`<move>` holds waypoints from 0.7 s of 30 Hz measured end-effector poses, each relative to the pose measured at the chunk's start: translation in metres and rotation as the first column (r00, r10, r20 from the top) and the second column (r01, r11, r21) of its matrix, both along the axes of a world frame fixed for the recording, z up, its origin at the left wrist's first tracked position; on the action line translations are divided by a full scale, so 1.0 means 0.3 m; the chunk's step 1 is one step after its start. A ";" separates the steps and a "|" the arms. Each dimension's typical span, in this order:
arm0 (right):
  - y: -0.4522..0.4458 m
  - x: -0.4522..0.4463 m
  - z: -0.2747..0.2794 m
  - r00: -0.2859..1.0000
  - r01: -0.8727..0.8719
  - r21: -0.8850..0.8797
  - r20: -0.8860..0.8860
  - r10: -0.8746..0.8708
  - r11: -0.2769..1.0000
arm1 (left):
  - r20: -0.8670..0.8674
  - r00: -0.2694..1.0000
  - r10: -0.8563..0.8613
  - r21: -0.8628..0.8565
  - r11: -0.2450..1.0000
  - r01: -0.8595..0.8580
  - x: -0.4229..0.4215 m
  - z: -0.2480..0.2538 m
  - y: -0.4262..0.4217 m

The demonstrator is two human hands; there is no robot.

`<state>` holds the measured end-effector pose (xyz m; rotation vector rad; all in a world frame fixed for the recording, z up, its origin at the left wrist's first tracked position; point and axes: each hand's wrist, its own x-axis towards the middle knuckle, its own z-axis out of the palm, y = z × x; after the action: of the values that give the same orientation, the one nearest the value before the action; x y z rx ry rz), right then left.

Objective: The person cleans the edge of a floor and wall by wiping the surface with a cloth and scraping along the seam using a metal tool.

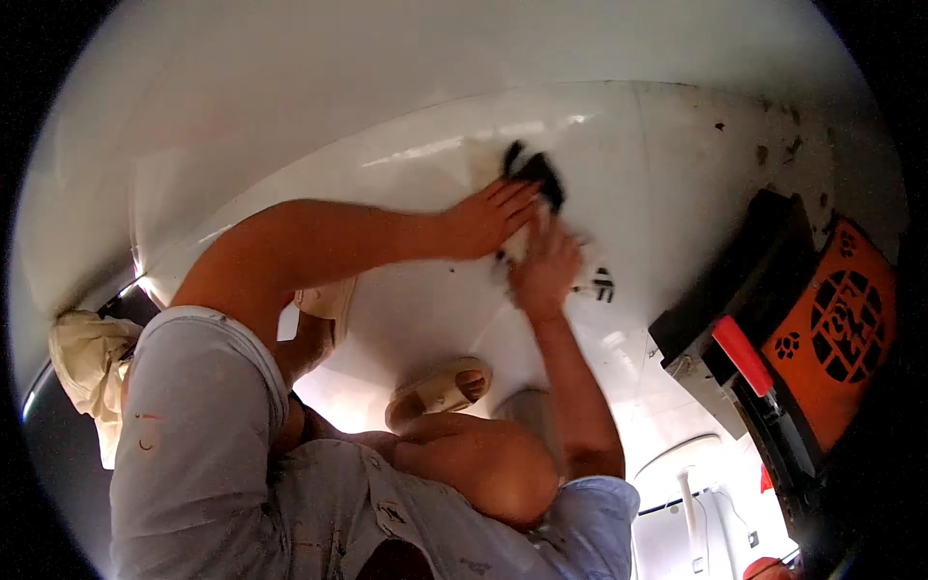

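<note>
On the pale, shiny floor lies a black-and-white, cloth-like thing [547, 184], blurred and partly covered by both hands. My left hand [498, 217] reaches in from the left, its fingers stretched out flat over the dark part. Just below and to the right, my right hand [547, 269] is over the whitish part, touching or very near my left fingertips. Motion smears its fingers, so I cannot see whether it grips anything. A small black striped mark [603, 285] shows right of my right hand; whether it belongs to the same thing is unclear.
An orange mat [831, 333] with black paw prints stands at the right beside a dark box-like thing [739, 271]. A red-handled tool [742, 356] lies against it. Beige sandals [440, 391] are on my feet. Cream cloth [92, 362] hangs at the left. Dark specks dot the floor.
</note>
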<state>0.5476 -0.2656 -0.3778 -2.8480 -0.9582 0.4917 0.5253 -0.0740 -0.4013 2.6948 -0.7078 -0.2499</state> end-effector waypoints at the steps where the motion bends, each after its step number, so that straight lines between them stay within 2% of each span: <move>1: 0.011 0.093 0.012 0.996 0.091 -0.028 -0.003 -0.091 0.996 | 0.047 0.998 0.031 -0.011 0.999 -0.030 0.118 0.000 -0.010; 3: -0.014 0.288 -0.060 0.959 0.139 -0.006 0.250 -0.134 0.990 | 0.111 0.988 0.103 -0.031 0.995 -0.100 0.359 -0.037 -0.068; 5: -0.001 0.468 -0.064 0.922 0.195 -0.021 0.345 -0.176 0.981 | 0.160 0.952 0.261 -0.085 0.965 -0.250 0.530 -0.069 -0.131; 6: 0.005 0.541 -0.067 0.925 0.187 0.010 0.335 -0.179 0.982 | -0.018 0.962 0.271 0.092 0.959 -0.268 0.587 -0.016 -0.144; 7: 0.011 0.575 -0.065 0.935 0.194 0.010 0.302 -0.188 0.981 | -0.035 0.947 0.318 0.104 0.944 -0.313 0.612 -0.007 -0.162; 8: 0.004 0.584 -0.099 0.935 0.117 0.135 0.320 -0.155 0.984 | -0.052 0.927 0.371 0.121 0.924 -0.363 0.605 -0.012 -0.153; 10: 0.066 0.527 -0.031 0.948 0.208 0.048 0.234 -0.214 0.977 | 0.229 0.855 0.466 -0.044 0.882 -0.469 0.507 -0.090 -0.145; 13: 0.130 0.448 -0.046 0.962 0.013 0.106 0.271 -0.041 0.994 | 0.073 0.770 0.634 -0.207 0.765 -0.610 0.367 -0.088 -0.080; 16: 0.248 0.329 -0.038 0.966 -0.167 0.219 0.230 0.116 0.961 | -0.205 0.588 0.783 -0.151 0.568 -0.809 0.176 0.046 0.010; 18: 0.384 0.236 0.087 0.963 -0.265 0.203 0.098 0.249 0.943 | -0.369 0.426 0.826 -0.092 0.423 -0.901 0.034 0.155 0.079; 20: 0.497 0.160 0.078 0.915 -0.373 0.369 -0.007 0.404 0.851 | -0.122 0.247 0.961 -0.042 0.244 -0.969 -0.159 0.074 0.092; 21: 0.547 0.109 0.009 0.889 -0.424 0.423 0.026 0.457 0.801 | 0.031 0.208 0.978 -0.105 0.210 -0.972 -0.259 0.013 0.122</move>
<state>0.5804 -0.1016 -0.3751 -2.2017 -1.5143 0.3682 0.4477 -0.0375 -0.3974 2.4855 1.0911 0.2500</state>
